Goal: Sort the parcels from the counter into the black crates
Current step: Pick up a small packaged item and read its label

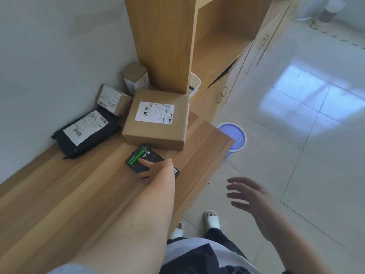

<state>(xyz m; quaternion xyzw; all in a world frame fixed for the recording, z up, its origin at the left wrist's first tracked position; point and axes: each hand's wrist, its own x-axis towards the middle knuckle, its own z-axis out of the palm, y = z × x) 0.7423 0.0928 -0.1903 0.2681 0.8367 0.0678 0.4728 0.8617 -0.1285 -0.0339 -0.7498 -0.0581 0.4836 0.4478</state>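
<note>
Parcels [156,119] untouched; left hand [156,170] gripping scanner [146,157], right hand [250,196] spread.

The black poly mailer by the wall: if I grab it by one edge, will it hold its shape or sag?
The black poly mailer will probably sag: its film is wrinkled and bulges unevenly, suggesting soft contents. The glossy plastic may slip in a pinch grip, so scooping underneath looks safer. Lying flat on the counter, it should slide, not roll.
</note>
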